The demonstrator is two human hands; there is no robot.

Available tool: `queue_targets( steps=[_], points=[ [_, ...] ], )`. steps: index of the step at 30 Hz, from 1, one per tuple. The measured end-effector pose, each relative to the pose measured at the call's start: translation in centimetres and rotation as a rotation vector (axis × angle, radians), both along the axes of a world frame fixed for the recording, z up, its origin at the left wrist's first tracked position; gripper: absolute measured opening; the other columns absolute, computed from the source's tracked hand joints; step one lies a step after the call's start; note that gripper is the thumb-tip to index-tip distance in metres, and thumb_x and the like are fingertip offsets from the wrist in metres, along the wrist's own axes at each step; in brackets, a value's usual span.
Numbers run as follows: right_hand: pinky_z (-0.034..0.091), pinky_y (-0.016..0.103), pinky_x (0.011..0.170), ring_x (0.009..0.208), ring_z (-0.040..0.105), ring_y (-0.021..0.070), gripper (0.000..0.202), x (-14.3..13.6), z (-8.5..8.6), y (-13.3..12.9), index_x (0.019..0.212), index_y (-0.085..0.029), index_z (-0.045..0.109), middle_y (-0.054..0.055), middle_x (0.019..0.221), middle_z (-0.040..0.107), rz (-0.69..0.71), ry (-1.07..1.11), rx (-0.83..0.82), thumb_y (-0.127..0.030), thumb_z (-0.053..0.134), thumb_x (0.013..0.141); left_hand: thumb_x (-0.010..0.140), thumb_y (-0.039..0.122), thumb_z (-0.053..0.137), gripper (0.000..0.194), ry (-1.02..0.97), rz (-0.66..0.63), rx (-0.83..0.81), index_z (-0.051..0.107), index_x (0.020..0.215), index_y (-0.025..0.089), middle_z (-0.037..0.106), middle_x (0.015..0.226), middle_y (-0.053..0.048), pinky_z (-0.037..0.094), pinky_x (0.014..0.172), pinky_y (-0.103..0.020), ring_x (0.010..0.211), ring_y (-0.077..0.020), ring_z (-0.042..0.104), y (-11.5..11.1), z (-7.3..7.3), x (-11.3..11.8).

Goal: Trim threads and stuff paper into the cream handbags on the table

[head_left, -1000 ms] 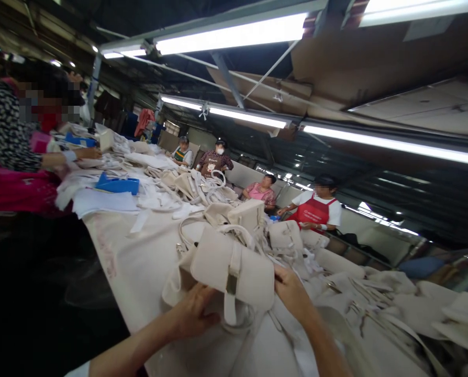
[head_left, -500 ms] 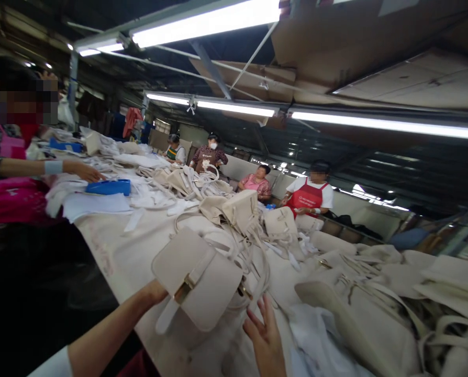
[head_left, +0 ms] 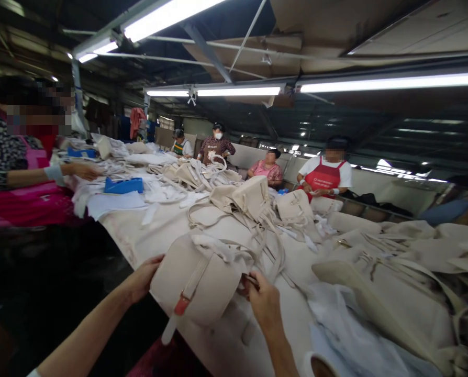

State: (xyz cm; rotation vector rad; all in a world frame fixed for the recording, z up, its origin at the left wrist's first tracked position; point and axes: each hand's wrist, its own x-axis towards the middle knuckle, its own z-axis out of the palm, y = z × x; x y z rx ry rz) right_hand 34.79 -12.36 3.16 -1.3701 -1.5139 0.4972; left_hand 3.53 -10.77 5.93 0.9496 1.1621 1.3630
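A cream handbag [head_left: 197,283] with a rounded flap is tilted toward me over the table's near edge. Down its front runs a strap with a metal buckle and a pale tab at the end. My left hand [head_left: 146,277] grips the bag's left side, its fingertips partly hidden behind it. At the bag's right side my right hand [head_left: 262,298] is closed, pinching the strap fitting near the side edge. White stuffing or wrapping [head_left: 218,247] shows at the bag's top.
More cream bags [head_left: 253,199] and straps are heaped beyond, with a large pile [head_left: 379,283] on the right. At the left, a co-worker's hand [head_left: 85,170] reaches over white sheets near a blue dispenser [head_left: 123,185]. Several people stand or sit behind the table [head_left: 140,235].
My right hand, open and apart from the bag before, has closed on its right-side strap fitting. The bag has turned a little in my left hand, and the camera view has shifted.
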Motion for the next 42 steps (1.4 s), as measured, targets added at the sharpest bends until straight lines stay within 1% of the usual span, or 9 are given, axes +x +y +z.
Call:
queue_targets(
  steps=[4, 6, 8, 10, 16, 21, 28, 36, 42],
  points=[
    [0.041, 0.028, 0.049, 0.049, 0.056, 0.0175, 0.010, 0.5, 3.5, 0.4, 0.065, -0.024, 0.059, -0.001, 0.056, 0.061, 0.118, -0.053, -0.076, -0.030, 0.053, 0.070, 0.077, 0.019, 0.065, 0.016, 0.231, 0.612, 0.396, 0.061, 0.092, 0.018, 0.065, 0.078, 0.001, 0.052, 0.061, -0.022, 0.064, -0.0124, 0.061, -3.4, 0.8, -1.1],
    [0.036, 0.027, 0.047, 0.043, 0.050, 0.0150, 0.009, 0.2, 5.3, 0.6, 0.060, -0.024, 0.056, -0.003, 0.047, 0.053, 0.174, -0.089, -0.106, -0.028, 0.056, 0.067, 0.088, 0.023, 0.059, 0.012, 0.478, 0.425, 0.694, 0.062, 0.099, 0.020, 0.064, 0.075, 0.003, 0.052, 0.061, -0.020, 0.061, -0.0115, 0.060, -6.1, 1.2, 0.7],
    [0.033, 0.026, 0.046, 0.040, 0.046, 0.0135, 0.010, -0.1, 6.8, 0.5, 0.059, -0.024, 0.055, -0.005, 0.042, 0.048, 0.244, -0.113, -0.146, -0.028, 0.056, 0.068, 0.094, 0.022, 0.053, 0.022, 0.760, -0.153, 0.911, 0.065, 0.112, 0.023, 0.072, 0.092, -0.002, 0.057, 0.073, -0.023, 0.079, -0.0148, 0.069, -8.1, 1.4, 3.8],
    [0.032, 0.025, 0.045, 0.039, 0.045, 0.0128, 0.011, -0.3, 7.9, 0.3, 0.061, -0.023, 0.056, -0.006, 0.040, 0.047, 0.317, -0.123, -0.190, -0.029, 0.055, 0.070, 0.091, 0.026, 0.061, 0.042, 0.951, -0.465, 1.092, 0.057, 0.132, 0.022, 0.066, 0.129, -0.011, 0.051, 0.101, -0.035, 0.116, -0.0245, 0.063, -8.2, 1.3, 7.0],
    [0.033, 0.022, 0.042, 0.040, 0.042, 0.0105, 0.012, 0.2, 9.1, -0.1, 0.066, -0.021, 0.058, -0.008, 0.043, 0.047, 0.443, 0.020, -0.324, -0.033, 0.060, 0.068, 0.091, 0.013, 0.051, 0.029, 0.889, -0.217, 0.979, 0.067, 0.116, 0.018, 0.070, 0.115, -0.011, 0.052, 0.096, -0.036, 0.110, -0.0233, 0.064, -2.7, 1.3, 11.0],
    [0.039, 0.022, 0.044, 0.046, 0.044, 0.0105, 0.016, 0.0, 9.4, -0.3, 0.069, -0.020, 0.062, -0.006, 0.052, 0.055, 0.477, 0.131, -0.372, -0.034, 0.065, 0.063, 0.094, 0.014, 0.047, 0.026, 0.909, -0.213, 1.042, 0.068, 0.109, 0.017, 0.072, 0.100, -0.009, 0.054, 0.079, -0.029, 0.091, -0.0199, 0.068, -2.9, 2.1, 11.7],
    [0.043, 0.024, 0.049, 0.051, 0.055, 0.0137, 0.016, -1.3, 5.2, -2.0, 0.080, -0.020, 0.072, -0.003, 0.056, 0.062, 0.382, 0.207, -0.170, -0.035, 0.070, 0.074, 0.090, 0.015, 0.055, 0.032, 0.928, -0.117, 0.932, 0.063, 0.121, 0.017, 0.075, 0.082, -0.003, 0.053, 0.069, -0.024, 0.074, -0.0174, 0.070, -3.4, 1.4, 12.2],
    [0.060, 0.041, 0.089, 0.098, 0.072, 0.0271, 0.046, -2.8, -1.7, -5.7, 0.106, -0.021, 0.073, 0.009, 0.108, 0.075, 0.294, 0.782, -0.126, -0.052, 0.079, 0.072, 0.096, 0.021, 0.050, 0.028, 1.068, -0.208, 1.028, 0.070, 0.115, 0.018, 0.075, 0.082, -0.005, 0.052, 0.062, -0.023, 0.070, -0.0170, 0.069, -3.3, -0.4, 12.2],
    [0.064, 0.037, 0.070, 0.083, 0.075, 0.0266, 0.041, -2.5, -3.6, -7.3, 0.095, -0.019, 0.075, 0.009, 0.091, 0.077, 0.173, 0.752, -0.127, -0.053, 0.078, 0.074, 0.094, 0.015, 0.048, 0.031, 1.204, -0.420, 1.077, 0.064, 0.121, 0.017, 0.068, 0.116, -0.012, 0.056, 0.079, -0.028, 0.095, -0.0206, 0.068, -4.9, 0.0, 12.7]
  ],
)
